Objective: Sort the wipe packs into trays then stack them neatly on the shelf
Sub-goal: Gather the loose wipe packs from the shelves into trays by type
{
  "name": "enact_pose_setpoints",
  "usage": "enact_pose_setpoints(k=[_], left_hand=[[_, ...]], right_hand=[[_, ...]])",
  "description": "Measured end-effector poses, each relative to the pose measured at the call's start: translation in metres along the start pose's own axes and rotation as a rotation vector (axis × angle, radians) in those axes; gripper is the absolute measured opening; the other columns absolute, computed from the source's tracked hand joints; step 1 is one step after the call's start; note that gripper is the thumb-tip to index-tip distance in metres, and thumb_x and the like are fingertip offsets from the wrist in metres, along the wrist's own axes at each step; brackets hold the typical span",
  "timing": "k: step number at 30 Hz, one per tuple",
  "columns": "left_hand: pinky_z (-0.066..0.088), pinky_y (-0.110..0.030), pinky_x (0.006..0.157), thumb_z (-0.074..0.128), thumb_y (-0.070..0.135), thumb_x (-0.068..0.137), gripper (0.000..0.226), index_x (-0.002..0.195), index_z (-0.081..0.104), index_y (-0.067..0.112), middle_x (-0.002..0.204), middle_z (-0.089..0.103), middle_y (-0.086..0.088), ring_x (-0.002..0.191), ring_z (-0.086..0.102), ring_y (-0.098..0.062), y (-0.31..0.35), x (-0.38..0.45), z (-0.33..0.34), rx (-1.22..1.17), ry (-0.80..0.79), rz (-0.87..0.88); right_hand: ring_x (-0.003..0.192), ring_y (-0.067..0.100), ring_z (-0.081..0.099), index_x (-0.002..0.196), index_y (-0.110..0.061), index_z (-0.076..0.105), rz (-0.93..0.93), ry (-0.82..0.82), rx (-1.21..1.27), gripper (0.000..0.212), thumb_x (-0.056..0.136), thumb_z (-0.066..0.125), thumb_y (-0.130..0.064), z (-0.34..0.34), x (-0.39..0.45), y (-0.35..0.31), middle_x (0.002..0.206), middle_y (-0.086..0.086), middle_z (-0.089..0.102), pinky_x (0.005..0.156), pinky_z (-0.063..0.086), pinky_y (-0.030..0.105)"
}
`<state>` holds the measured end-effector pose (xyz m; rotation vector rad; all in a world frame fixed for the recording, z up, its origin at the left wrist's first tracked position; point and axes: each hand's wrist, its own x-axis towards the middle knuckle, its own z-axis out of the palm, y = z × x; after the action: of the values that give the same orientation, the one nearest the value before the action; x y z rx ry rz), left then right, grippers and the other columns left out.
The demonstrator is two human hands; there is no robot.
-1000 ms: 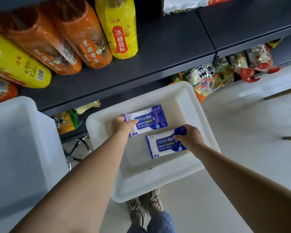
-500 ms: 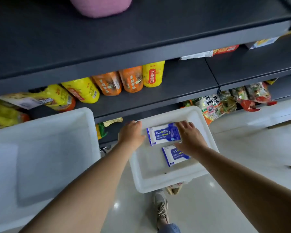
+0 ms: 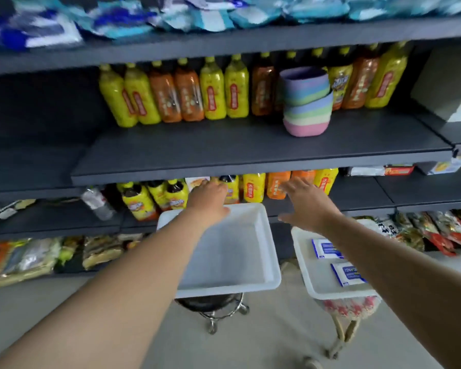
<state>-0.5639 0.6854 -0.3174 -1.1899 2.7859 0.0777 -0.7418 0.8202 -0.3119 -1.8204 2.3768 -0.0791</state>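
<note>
From the head view, both arms reach forward toward the dark shelving. The left hand (image 3: 209, 195) is raised just under the edge of the middle shelf (image 3: 250, 155), in front of the yellow and orange drink bottles (image 3: 253, 189); its grip is loose, fingers extended and holding nothing. The right hand (image 3: 308, 202) is level with it and apart to its right, fingers spread wide, palm down, grip empty.

Below and between the two hands sits a white tray (image 3: 270, 251) on a black stool (image 3: 210, 306); the left forearm crosses its near-left corner. Nothing can be made out inside it. A second white tray (image 3: 302, 258) lies below the right hand, on a patterned stool (image 3: 349, 308). In it are two blue-and-white wipe packs, the farther pack (image 3: 324, 249) and the nearer pack (image 3: 346, 274), both flat, both partly hidden by the right forearm and well below the right grip.

On the middle shelf, above the right hand, stands a stack of pastel bowls (image 3: 306, 102). Blurred blue and white packets (image 3: 117, 20) line the top shelf (image 3: 330, 35).
</note>
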Motion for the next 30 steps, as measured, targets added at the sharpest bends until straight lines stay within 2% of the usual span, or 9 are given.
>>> enact_pose_setpoints(k=[6,11,15,17,20,24,30], left_hand=[[0.041,-0.039,0.092,0.062,0.037,0.087,0.048,0.125,0.048,0.014,0.124,0.046,-0.008,0.121,0.042,-0.027,-0.136,-0.11,-0.128,0.132,0.162,-0.057],[0.043,-0.04,0.095,0.062,0.042,0.086,0.052,0.129,0.049,0.015,0.127,0.047,-0.008,0.122,0.044,-0.027,-0.233,-0.169,-0.217,0.079,0.28,-0.171],[0.042,-0.034,0.084,0.061,0.042,0.087,0.049,0.128,0.05,0.016,0.126,0.048,-0.006,0.117,0.047,-0.025,-0.306,-0.191,-0.266,0.036,0.352,-0.28],[0.039,-0.032,0.079,0.061,0.041,0.087,0.046,0.126,0.051,0.017,0.126,0.048,-0.004,0.114,0.047,-0.023,-0.342,-0.191,-0.281,0.022,0.373,-0.325],[0.04,-0.032,0.078,0.061,0.041,0.087,0.047,0.125,0.052,0.016,0.123,0.05,-0.006,0.111,0.049,-0.024,-0.397,-0.179,-0.295,0.023,0.384,-0.384],[0.045,-0.035,0.086,0.063,0.041,0.086,0.049,0.126,0.053,0.016,0.123,0.051,-0.007,0.11,0.051,-0.024,-0.476,-0.141,-0.303,-0.022,0.366,-0.45],[0.041,-0.03,0.084,0.068,0.041,0.082,0.05,0.125,0.053,0.021,0.127,0.051,-0.003,0.108,0.05,-0.019,-0.582,-0.067,-0.312,-0.179,0.282,-0.419]], right_hand=[[0.127,0.024,0.036,0.142,-0.021,0.036,-0.136,0.213,-0.015,0.073,0.081,0.069,-0.044,-0.113,-0.002,-0.163,0.137,0.004,0.041,0.101,0.039,0.04],[0.133,0.027,0.033,0.143,-0.019,0.036,-0.245,0.341,-0.051,0.075,0.082,0.068,-0.048,-0.192,0.018,-0.273,0.144,0.007,0.039,0.106,0.036,0.039],[0.129,0.027,0.036,0.139,-0.017,0.039,-0.314,0.409,-0.019,0.068,0.082,0.068,-0.041,-0.227,0.054,-0.343,0.137,0.009,0.043,0.105,0.037,0.041],[0.125,0.027,0.038,0.137,-0.016,0.042,-0.351,0.432,-0.013,0.067,0.081,0.069,-0.041,-0.236,0.078,-0.371,0.134,0.009,0.045,0.103,0.037,0.042],[0.128,0.026,0.036,0.138,-0.017,0.041,-0.378,0.447,0.021,0.067,0.081,0.07,-0.038,-0.245,0.12,-0.407,0.137,0.008,0.043,0.102,0.039,0.041],[0.134,0.025,0.032,0.141,-0.018,0.039,-0.392,0.423,0.03,0.067,0.084,0.068,-0.038,-0.252,0.192,-0.45,0.144,0.008,0.039,0.106,0.034,0.038],[0.13,0.025,0.036,0.138,-0.017,0.044,-0.402,0.325,0.092,0.061,0.085,0.069,-0.034,-0.266,0.306,-0.498,0.141,0.008,0.041,0.103,0.033,0.033]])
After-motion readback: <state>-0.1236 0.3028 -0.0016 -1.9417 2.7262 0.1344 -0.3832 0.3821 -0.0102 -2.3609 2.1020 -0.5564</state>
